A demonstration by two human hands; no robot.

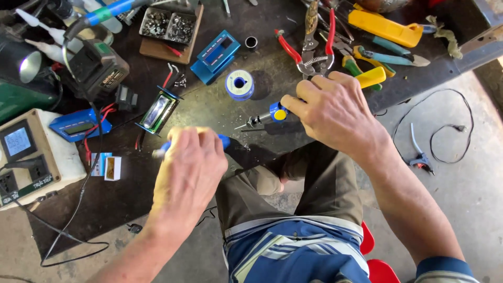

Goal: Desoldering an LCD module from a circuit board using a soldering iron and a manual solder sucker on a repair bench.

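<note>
My right hand [330, 112] grips a soldering iron [264, 117] with a blue and yellow collar, its metal tip pointing left just above the dark workbench [220, 110]. My left hand [191, 165] is closed around a blue-handled tool [222, 140], whose blurred tip sticks out to the left near the bench's front edge. A spool of solder wire [239, 85] stands just beyond the iron's tip. A small display module with wires [159, 111] lies left of my left hand.
Red-handled pliers [309, 52], yellow and green-handled tools [367, 73] and a yellow case [385, 27] lie at the back right. A blue meter box [216, 56], a tray of screws [168, 25] and a white socket box [31, 157] sit to the left. Cutters and cable [422, 160] lie on the floor.
</note>
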